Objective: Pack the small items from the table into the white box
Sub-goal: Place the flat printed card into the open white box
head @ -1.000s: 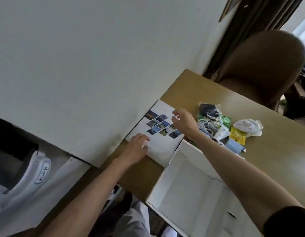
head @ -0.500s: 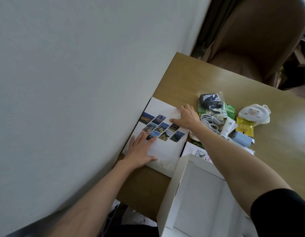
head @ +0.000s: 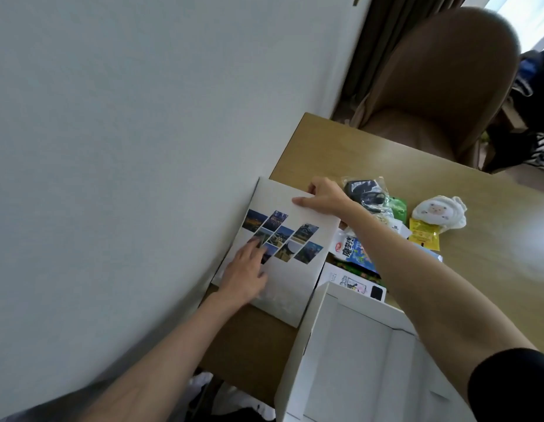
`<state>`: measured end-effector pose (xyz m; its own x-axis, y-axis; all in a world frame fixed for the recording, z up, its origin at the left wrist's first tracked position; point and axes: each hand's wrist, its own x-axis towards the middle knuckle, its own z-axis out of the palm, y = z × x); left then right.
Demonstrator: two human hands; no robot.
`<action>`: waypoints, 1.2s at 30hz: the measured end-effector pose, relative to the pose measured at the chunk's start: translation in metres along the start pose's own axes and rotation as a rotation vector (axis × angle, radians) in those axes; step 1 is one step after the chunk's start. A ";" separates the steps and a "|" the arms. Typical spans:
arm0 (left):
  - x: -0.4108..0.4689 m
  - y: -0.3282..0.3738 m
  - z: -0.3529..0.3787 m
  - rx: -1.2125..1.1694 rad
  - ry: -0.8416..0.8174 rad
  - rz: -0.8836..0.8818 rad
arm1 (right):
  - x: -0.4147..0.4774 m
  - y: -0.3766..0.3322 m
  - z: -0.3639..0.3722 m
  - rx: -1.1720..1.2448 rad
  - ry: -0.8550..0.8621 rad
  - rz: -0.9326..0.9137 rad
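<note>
A white booklet (head: 307, 266) with a diamond pattern of photos lies by the wall, its right edge tilted up off the table. My right hand (head: 324, 197) pinches its far right corner. My left hand (head: 245, 272) lies flat on its near left part, fingers spread. The open white box (head: 304, 354) stands at the near right, and I see nothing inside the part that shows. Beyond my right arm lie a blue-and-white snack packet (head: 351, 249), a black pouch in clear plastic (head: 363, 190), a yellow sachet (head: 423, 237) and a white sheep plush (head: 438, 213).
The wooden table (head: 340, 147) meets a plain wall on the left. A brown chair (head: 441, 86) stands past the far edge. A small white printed carton (head: 353, 283) sits just beyond the box wall. A green packet (head: 397, 207) lies among the items.
My right hand has closed on the booklet's far right corner and raised that side, uncovering the snack packet and printed carton. My left hand slid a little further onto the cover. The camera tilted.
</note>
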<state>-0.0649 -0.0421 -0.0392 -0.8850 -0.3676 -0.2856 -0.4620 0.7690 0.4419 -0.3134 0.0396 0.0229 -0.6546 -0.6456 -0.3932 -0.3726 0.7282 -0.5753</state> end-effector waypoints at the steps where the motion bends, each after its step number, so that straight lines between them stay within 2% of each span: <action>1: -0.001 0.004 -0.005 -0.039 0.063 -0.008 | -0.009 -0.007 -0.007 0.035 0.028 -0.040; 4: -0.003 0.020 -0.024 -0.286 0.266 -0.050 | -0.043 -0.026 -0.036 0.173 0.145 -0.147; 6: -0.009 0.032 -0.036 -0.491 0.364 -0.152 | -0.074 -0.030 -0.059 0.282 0.201 -0.216; 8: -0.014 0.045 -0.047 -0.599 0.395 -0.270 | -0.109 -0.026 -0.081 0.352 0.267 -0.276; 10: -0.017 0.063 -0.058 -0.670 0.369 -0.306 | -0.148 -0.018 -0.103 0.438 0.355 -0.316; 14: -0.017 0.115 -0.088 -0.888 0.333 -0.251 | -0.234 0.014 -0.143 0.662 0.568 -0.330; 17: -0.029 0.159 -0.107 -1.047 0.373 -0.073 | -0.292 0.050 -0.154 0.852 0.655 -0.287; 20: -0.051 0.196 -0.116 -1.039 0.511 0.039 | -0.335 0.084 -0.145 0.997 0.637 -0.215; 23: -0.071 0.214 -0.114 -0.929 0.607 0.066 | -0.362 0.109 -0.122 1.010 0.633 -0.157; 26: -0.091 0.221 -0.107 -0.903 0.632 0.073 | -0.380 0.124 -0.098 0.999 0.574 -0.173; 30: -0.115 0.215 -0.087 -0.797 0.536 0.121 | -0.393 0.132 -0.064 0.971 0.565 -0.105; 36: -0.128 0.188 -0.051 -0.682 0.297 0.132 | -0.393 0.139 -0.024 0.725 0.673 0.141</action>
<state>-0.0410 0.1225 0.1239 -0.8691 -0.4947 0.0046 -0.1986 0.3575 0.9126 -0.1241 0.4003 0.1145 -0.9817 -0.1364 -0.1327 0.0819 0.3266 -0.9416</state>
